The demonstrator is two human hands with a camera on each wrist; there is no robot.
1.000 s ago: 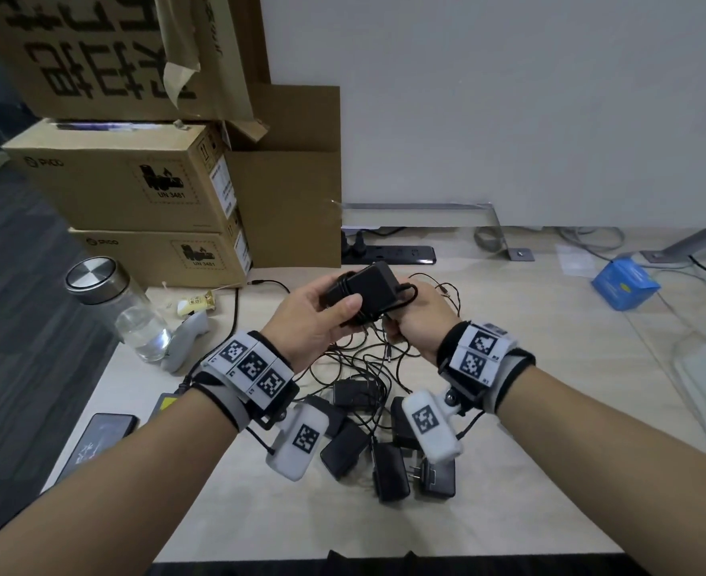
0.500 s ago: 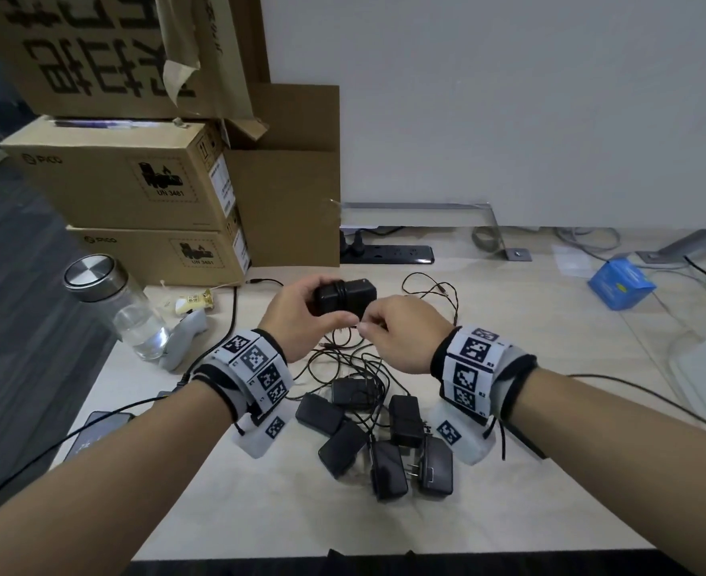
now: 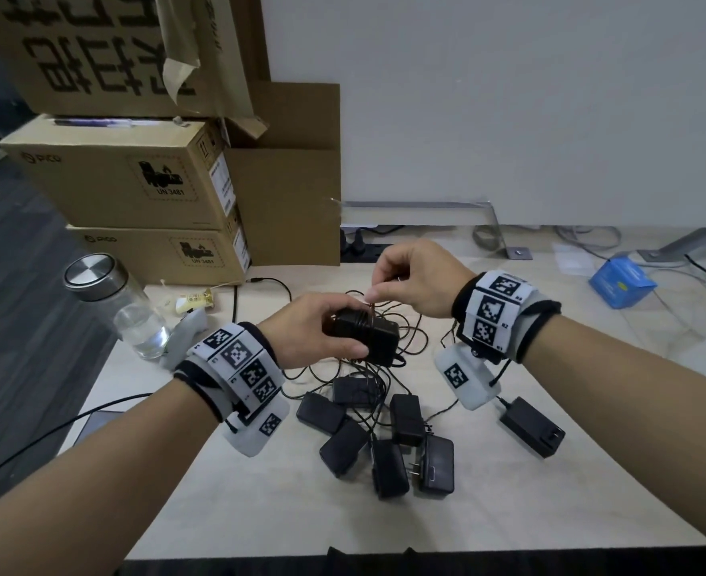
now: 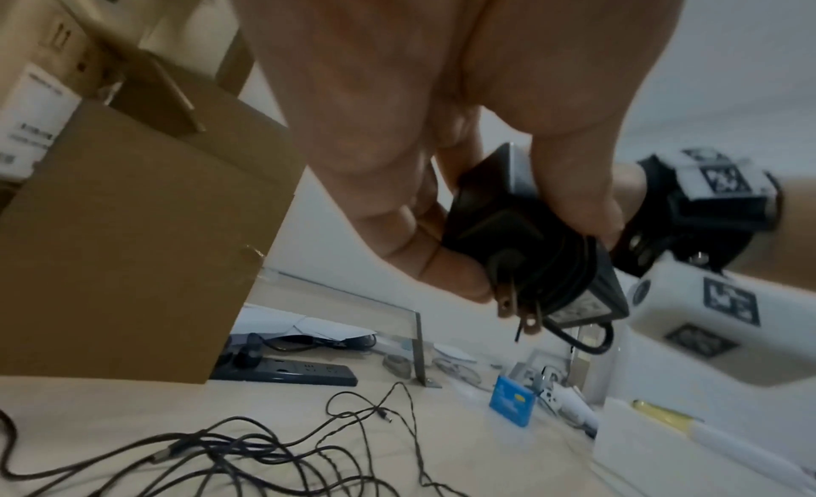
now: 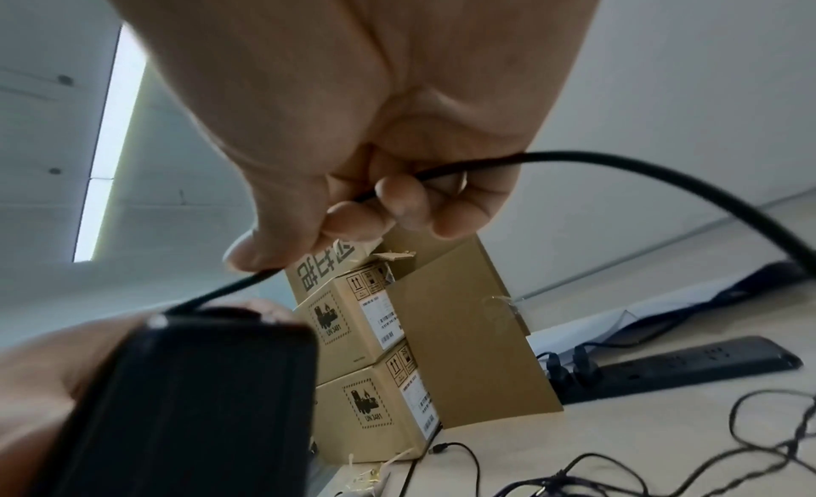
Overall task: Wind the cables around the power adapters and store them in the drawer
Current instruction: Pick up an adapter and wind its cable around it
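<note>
Head view, adapter (image 3: 364,336) in left grip (image 3: 314,332) — cable (image 5: 441,173) pinched above.

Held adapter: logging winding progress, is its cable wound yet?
Partly: turns circle the adapter; right hand pinches loose cable.

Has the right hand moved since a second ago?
Yes. The right hand has risen away from the held black power adapter, toward the black power strip.
</note>
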